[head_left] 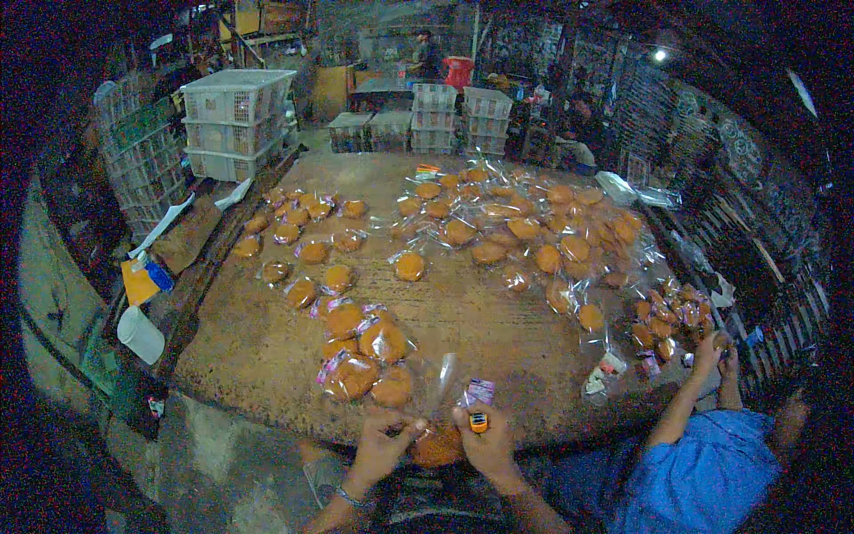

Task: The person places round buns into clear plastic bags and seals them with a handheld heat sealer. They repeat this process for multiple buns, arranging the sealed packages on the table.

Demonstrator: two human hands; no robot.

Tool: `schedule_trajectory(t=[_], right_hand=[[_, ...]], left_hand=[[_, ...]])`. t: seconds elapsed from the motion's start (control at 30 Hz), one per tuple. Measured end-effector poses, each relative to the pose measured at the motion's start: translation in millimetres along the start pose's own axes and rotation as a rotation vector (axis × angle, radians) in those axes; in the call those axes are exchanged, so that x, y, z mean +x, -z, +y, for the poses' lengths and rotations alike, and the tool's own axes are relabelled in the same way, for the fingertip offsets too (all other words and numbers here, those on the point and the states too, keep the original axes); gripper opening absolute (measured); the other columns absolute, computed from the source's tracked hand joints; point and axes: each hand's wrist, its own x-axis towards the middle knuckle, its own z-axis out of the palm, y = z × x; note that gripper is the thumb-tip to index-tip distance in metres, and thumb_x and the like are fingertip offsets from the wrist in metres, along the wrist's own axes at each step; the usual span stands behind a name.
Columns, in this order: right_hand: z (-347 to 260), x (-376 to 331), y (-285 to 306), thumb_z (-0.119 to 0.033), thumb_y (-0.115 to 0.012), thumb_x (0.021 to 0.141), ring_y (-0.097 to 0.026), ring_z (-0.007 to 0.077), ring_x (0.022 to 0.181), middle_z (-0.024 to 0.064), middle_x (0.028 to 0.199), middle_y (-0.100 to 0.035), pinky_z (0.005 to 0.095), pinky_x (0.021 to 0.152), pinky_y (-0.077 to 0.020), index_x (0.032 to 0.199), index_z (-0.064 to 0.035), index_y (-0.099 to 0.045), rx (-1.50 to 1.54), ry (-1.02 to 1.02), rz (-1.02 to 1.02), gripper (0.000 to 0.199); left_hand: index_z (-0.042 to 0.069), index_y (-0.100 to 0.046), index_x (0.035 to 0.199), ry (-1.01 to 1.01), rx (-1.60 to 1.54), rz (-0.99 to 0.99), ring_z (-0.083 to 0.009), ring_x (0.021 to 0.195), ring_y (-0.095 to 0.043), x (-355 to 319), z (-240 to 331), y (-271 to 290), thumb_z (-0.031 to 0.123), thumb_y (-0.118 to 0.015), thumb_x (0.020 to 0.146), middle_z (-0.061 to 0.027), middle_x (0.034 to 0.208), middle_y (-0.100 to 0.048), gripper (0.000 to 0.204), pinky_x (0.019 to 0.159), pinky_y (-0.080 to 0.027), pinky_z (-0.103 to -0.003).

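Near the table's front edge, a round orange-brown cake in a clear plastic bag [438, 447] lies between my two hands. My left hand [381, 449] pinches the bag's edge from the left, thumb and fingertips together. On the right, my right hand [489, 449] is closed on the bag. A small orange-and-black thing [479, 422] shows at its fingers; I cannot tell whether it is gripped or worn. Just beyond that hand is a purple-and-white label [480, 392]. Several bagged cakes with purple labels [356, 376] are bunched beyond my left hand.
Bagged cakes [543, 222] cover the far right of the wooden table [240, 356]. A smaller heap [665, 316] lies near a co-worker in a blue shirt [703, 472], whose hands are at the right edge. A white container [140, 335] and stacked crates [236, 125] stand left.
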Motion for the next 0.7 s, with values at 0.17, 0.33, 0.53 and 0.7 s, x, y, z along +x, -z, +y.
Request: schedule_trajectory(t=[0.17, 0.33, 0.53, 0.7], right_hand=[[40.1, 3.3, -11.1, -0.018, -0.060, 0.084, -0.051, 0.0082, 0.060, -0.0005, 0.063, -0.055, 0.0237, 0.057, -0.0429, 0.081, -0.0040, -0.058, 0.046, -0.075, -0.031, 0.014], [50.8, -0.2, -18.8, -0.031, -0.062, 0.081, -0.058, 0.0194, 0.075, 0.0100, 0.088, -0.061, 0.0324, 0.068, -0.0469, 0.096, -0.0044, -0.057, 0.298, -0.390, -0.198, 0.031], [0.4, -12.7, -2.6, -0.016, -0.072, 0.060, -0.057, 0.0236, 0.064, 0.0132, 0.077, -0.060, 0.0307, 0.060, -0.0453, 0.076, -0.0014, -0.062, 0.056, 0.562, -0.146, 0.024], [-20.6, -19.4, 2.7, -0.016, -0.066, 0.067, -0.057, 0.0210, 0.065, 0.0108, 0.071, -0.060, 0.0306, 0.056, -0.0442, 0.071, -0.0015, -0.062, 0.317, 0.228, -0.091, 0.016]], left_hand=[[0.000, -0.062, 0.095, 0.124, -0.339, -0.032, -0.0124, 0.076, -0.058, -3.8, 6.2, -12.9, 0.026, -0.048, 0.092, -0.0026, 0.085, -0.063, 0.030, 0.071, -0.046, -0.027], [0.000, -0.061, 0.097, 0.491, -0.956, -0.110, -0.0132, 0.082, -0.058, 0.2, -9.7, -20.9, 0.027, -0.048, 0.092, -0.0042, 0.088, -0.062, 0.031, 0.076, -0.046, -0.028], [0.000, -0.059, 0.092, -0.036, -0.125, -0.031, -0.0144, 0.097, -0.050, -6.2, -3.1, -8.8, 0.025, -0.064, 0.082, -0.0052, 0.110, -0.054, 0.027, 0.084, -0.042, -0.027], [0.000, -0.055, 0.075, -0.121, -0.156, -0.036, -0.0102, 0.082, -0.045, -13.1, 15.6, -4.3, 0.018, -0.062, 0.082, -0.0024, 0.087, -0.050, 0.021, 0.071, -0.040, -0.026]])
